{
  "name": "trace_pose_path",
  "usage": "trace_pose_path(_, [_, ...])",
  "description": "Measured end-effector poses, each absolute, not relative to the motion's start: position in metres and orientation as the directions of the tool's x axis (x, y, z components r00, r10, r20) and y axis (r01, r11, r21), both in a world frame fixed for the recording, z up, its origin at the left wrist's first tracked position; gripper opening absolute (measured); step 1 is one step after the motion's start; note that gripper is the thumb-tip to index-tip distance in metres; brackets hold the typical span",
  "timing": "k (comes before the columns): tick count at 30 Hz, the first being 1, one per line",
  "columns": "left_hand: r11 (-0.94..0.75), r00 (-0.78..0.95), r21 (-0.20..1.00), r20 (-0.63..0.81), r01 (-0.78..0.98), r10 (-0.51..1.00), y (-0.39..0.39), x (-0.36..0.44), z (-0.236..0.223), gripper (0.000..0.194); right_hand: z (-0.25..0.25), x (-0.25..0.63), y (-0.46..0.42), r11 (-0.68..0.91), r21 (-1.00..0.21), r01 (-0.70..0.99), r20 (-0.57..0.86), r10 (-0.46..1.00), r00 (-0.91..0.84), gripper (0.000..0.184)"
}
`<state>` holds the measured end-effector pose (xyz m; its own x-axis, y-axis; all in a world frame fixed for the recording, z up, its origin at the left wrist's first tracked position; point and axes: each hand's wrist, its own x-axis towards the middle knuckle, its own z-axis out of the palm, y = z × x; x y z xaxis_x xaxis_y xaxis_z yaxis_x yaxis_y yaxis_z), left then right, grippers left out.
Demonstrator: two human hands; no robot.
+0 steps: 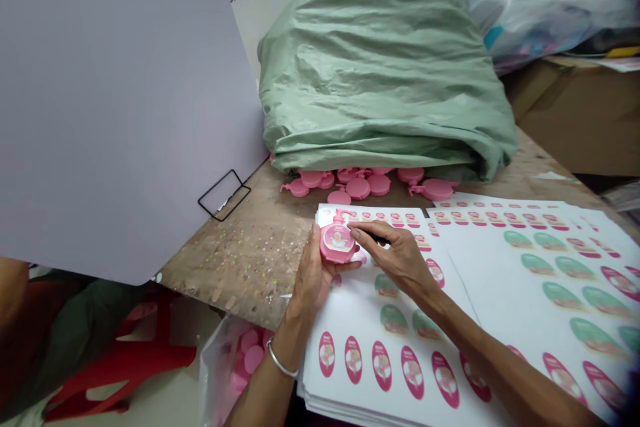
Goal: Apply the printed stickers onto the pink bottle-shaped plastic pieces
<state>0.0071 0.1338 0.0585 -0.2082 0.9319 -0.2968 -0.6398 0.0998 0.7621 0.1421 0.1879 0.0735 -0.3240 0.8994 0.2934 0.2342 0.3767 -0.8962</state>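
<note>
My left hand is closed around a small pink toy pump bottle, held upright with its nozzle at the top. A pink and white picture sticker is on the bottle's round face. My right hand reaches in from the right, its fingertips at the bottle's right edge. Between its fingers shows a slim dark tool, mostly hidden, so its kind is unclear. Below both hands lies a stack of white sticker sheets, printed with pink ovals, green domes and small labels.
A second stack of sticker sheets lies to the right. Several pink bottles lie under a big green sack. A grey panel stands at the left. Below the table edge are a bag of pink pieces and a red stool.
</note>
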Motion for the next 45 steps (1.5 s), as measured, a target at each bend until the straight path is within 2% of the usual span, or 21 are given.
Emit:
trace_pose_path(14, [0.098, -0.192, 0.751, -0.288, -0.653, 0.938, 0.132, 0.0094, 0.0654, 0.052, 0.0736, 0.1436, 0.1838, 0.457, -0.853, 0.252, 0.373, 0.872, -0.318, 0.018])
trace_pose_path(30, [0.102, -0.181, 0.743, -0.289, -0.661, 0.94, 0.1333, 0.0077, 0.0675, 0.054, 0.0753, 0.1406, 0.184, 0.47, -0.839, 0.275, 0.381, 0.867, -0.321, 0.017])
trace_pose_path(36, [0.083, -0.187, 0.801, -0.237, -0.593, 0.953, 0.1299, 0.0085, 0.0662, 0.046, 0.0712, 0.1397, 0.1854, 0.486, -0.819, 0.304, 0.392, 0.862, -0.32, 0.018])
trace_pose_path(40, [0.07, -0.198, 0.827, -0.214, -0.558, 0.957, 0.1298, 0.0091, 0.0642, 0.042, 0.0693, 0.1415, 0.1865, 0.544, -0.74, 0.394, 0.429, 0.834, -0.346, 0.021])
trace_pose_path(43, [0.025, -0.259, 0.853, -0.186, -0.522, 0.948, 0.1311, 0.0091, 0.0618, 0.044, 0.0729, 0.1451, 0.1886, 0.547, -0.578, 0.606, 0.433, 0.835, -0.341, 0.03])
trace_pose_path(45, [0.032, -0.291, 0.874, -0.196, -0.485, 0.937, 0.1305, 0.0097, 0.0597, 0.044, 0.0756, 0.1449, 0.1896, 0.497, -0.526, 0.69, 0.437, 0.854, -0.282, 0.042])
